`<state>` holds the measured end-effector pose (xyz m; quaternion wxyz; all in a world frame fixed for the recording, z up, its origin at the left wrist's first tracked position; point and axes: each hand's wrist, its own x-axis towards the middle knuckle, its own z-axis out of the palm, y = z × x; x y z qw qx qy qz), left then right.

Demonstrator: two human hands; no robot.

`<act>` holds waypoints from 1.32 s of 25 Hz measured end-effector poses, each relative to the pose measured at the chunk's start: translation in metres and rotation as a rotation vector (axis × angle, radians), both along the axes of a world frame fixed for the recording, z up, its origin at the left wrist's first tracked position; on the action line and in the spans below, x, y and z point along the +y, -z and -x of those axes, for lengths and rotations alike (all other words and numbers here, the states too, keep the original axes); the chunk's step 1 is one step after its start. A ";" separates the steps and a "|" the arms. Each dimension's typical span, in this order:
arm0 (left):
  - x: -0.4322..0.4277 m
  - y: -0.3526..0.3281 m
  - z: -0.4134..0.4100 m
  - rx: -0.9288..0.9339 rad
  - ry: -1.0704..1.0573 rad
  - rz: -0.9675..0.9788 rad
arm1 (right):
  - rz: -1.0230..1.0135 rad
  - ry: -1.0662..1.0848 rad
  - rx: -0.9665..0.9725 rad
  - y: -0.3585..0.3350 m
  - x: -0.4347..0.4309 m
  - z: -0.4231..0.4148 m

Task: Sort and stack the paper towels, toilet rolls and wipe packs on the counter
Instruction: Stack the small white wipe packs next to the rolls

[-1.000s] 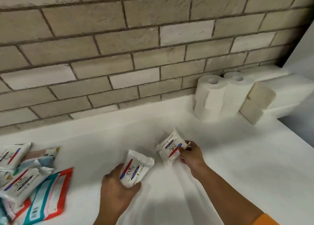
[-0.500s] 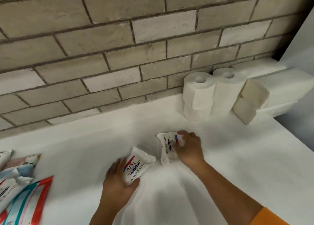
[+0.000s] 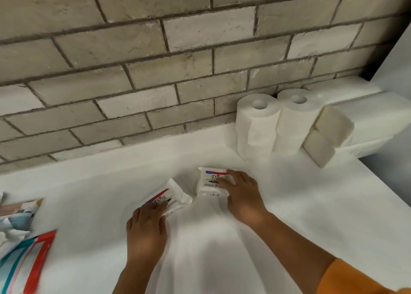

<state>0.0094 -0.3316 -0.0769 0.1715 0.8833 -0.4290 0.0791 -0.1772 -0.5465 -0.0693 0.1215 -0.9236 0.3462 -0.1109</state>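
Where the white counter (image 3: 289, 216) runs out at its right edge, open bare surface spreads on the right of the hands and in front of them, while the far side is closed off by a wall of pale beige brick (image 3: 155, 71). The left hand (image 3: 146, 229) lies palm down with fingers spread flat over the near end of a small white plastic wipe pack with a red and blue label stripe (image 3: 168, 200), pressing on it rather than closing around it. The right hand (image 3: 241, 193) is likewise flattened, fingers extended over the right half of a 2nd white wipe pack of the same kind (image 3: 211, 182), which lies flat on the counter just beside the 1st, the 2 packs close but not clearly touching. Behind them, against the brick, stand white toilet rolls (image 3: 258, 124) stacked upright in 2 columns, touching each other. Just right of the rolls, 2 cream-ended wrapped paper towel bundles (image 3: 333, 124) are stacked one on the other, reaching toward the corner. At the left edge of view lie larger flat packs, one with red and teal borders (image 3: 29, 260) and a printed one (image 3: 20, 213) behind it, well apart from the hands. An orange sleeve (image 3: 355, 280) covers the right upper arm.
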 end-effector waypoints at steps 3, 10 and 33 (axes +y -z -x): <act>-0.016 0.002 0.001 -0.005 -0.017 -0.003 | 0.111 -0.161 -0.087 0.001 0.004 0.002; -0.053 0.001 0.000 -0.002 -0.030 -0.162 | 0.026 -0.054 0.063 0.007 -0.007 -0.008; -0.156 -0.027 -0.007 0.159 0.128 -0.281 | -0.178 0.015 0.282 -0.021 -0.067 -0.039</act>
